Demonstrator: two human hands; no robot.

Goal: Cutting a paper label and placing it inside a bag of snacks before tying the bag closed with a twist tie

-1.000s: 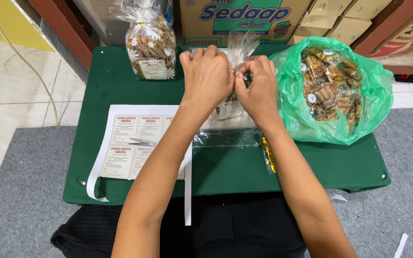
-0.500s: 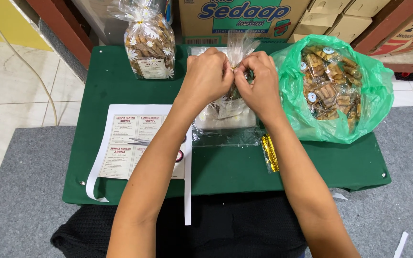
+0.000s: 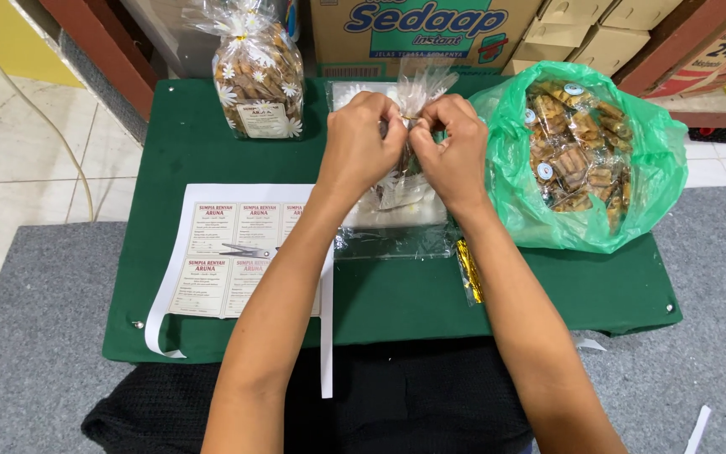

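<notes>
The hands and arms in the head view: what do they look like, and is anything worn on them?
Both are bare. The left hand and right hand have no gloves, and no rings, watch or bracelet show. The forearms are uncovered up to the bottom edge of the picture, with no sleeve in view. The fingers are short-nailed as far as can be told; no markings or tattoos are visible.

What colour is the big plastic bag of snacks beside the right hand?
Translucent green plastic bag; head view shows it.
</notes>
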